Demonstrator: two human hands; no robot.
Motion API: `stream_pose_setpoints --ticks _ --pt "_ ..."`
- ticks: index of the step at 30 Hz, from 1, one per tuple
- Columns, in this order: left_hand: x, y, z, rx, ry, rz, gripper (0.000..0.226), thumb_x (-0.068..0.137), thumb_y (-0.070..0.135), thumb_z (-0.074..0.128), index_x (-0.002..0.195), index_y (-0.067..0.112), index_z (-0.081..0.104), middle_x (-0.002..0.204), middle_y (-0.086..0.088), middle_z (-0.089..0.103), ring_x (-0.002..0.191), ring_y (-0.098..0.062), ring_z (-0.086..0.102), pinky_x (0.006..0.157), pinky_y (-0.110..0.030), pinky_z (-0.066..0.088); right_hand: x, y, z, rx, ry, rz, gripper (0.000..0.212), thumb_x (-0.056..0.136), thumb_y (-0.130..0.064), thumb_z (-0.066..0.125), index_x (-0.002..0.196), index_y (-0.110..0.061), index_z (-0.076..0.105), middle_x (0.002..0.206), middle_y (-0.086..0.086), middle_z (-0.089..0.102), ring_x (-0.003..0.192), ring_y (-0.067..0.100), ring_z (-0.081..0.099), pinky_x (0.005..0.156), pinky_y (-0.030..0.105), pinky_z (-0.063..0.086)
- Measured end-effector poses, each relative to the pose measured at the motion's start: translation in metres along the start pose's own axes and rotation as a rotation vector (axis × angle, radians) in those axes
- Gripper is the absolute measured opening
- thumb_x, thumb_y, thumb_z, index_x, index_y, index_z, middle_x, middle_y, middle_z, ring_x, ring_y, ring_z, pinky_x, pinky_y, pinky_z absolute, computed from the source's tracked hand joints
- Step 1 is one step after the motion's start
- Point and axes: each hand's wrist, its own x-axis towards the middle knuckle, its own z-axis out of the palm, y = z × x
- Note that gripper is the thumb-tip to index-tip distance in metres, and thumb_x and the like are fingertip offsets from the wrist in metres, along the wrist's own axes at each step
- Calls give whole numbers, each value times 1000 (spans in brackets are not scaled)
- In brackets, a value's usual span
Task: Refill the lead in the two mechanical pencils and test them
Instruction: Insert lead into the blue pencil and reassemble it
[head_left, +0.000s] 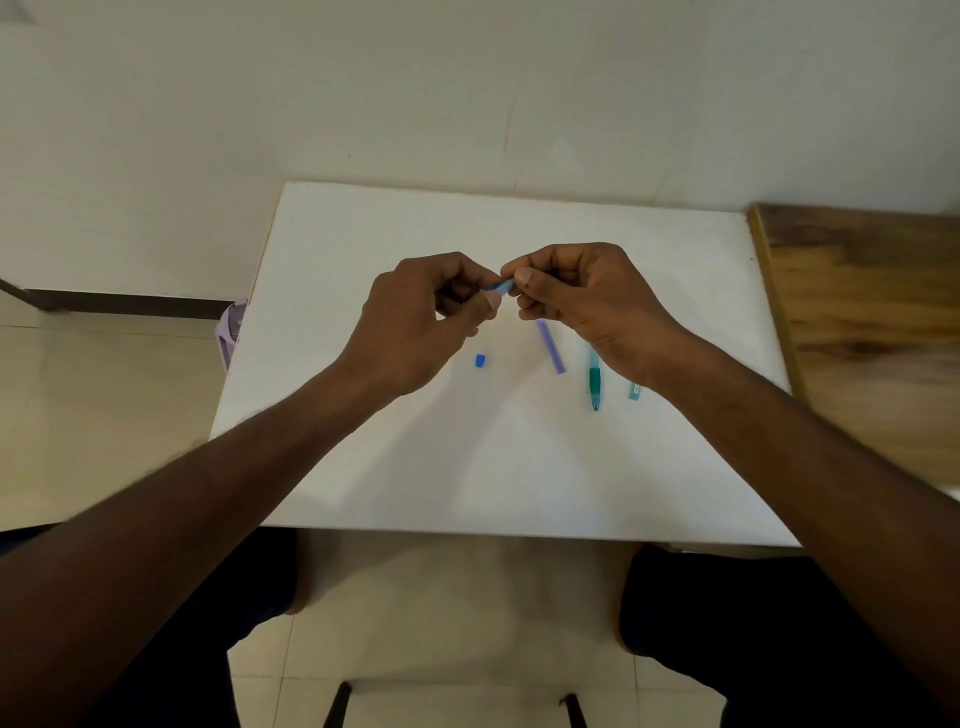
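While both hands pinch the blue pencil (500, 286), lead goes in.
Left hand (415, 322) fingers grip its barrel, right hand (582, 296) fingers pinch its end; a skewed push could snap the lead.

Blue mechanical pencil (500, 286) is held up over the white counter (519, 457), mostly hidden, only a short blue bit showing, and its little blue cap (480, 361) sits by itself on the counter. The purple lead case (551, 346) lies flat at a slant. Just right of it the green mechanical pencil (594, 381) lies nearly straight, and a teal lead case (634, 391) peeks out further right.
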Motion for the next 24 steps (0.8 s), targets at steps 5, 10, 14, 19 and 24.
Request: stream_pose_setpoints --ticks 5,10,14,19,24 --pt "1 0 3 -33 13 -22 11 101 28 73 109 24 79 88 9 80 71 -3 72 65 -9 48 1 0 -1 -2 -9 -17 14 101 -17 70 111 -15 81 102 4 82 90 20 77 91 32 63" --pt "-2 3 13 -194 18 -167 12 100 35 75 106 24 79 89 9 82 81 -7 79 74 -22 63 -1 -1 1 38 1 -7 15 100 -16 71 111 -16 81 103 1 83 90 17 78 83 26 62" --pt "4 5 19 -289 49 -285 22 98 41 75 106 22 80 94 7 84 88 -12 81 86 -31 65 2 -3 3 28 47 59 23 100 -27 72 121 -19 76 100 1 83 91 19 80 85 32 66" --pt "10 5 17 -629 140 -421 21 96 25 81 106 7 76 102 -9 83 93 -20 82 91 -30 65 1 0 6 -129 -34 192 33 88 -47 80 107 -21 72 88 -5 83 81 13 81 76 28 66" --pt "14 3 21 -458 96 -411 26 91 38 84 104 16 79 96 -1 83 89 -13 80 73 -26 63 -5 -1 7 -266 -97 185 25 85 -37 85 102 -23 73 83 -7 83 75 12 81 79 33 66"
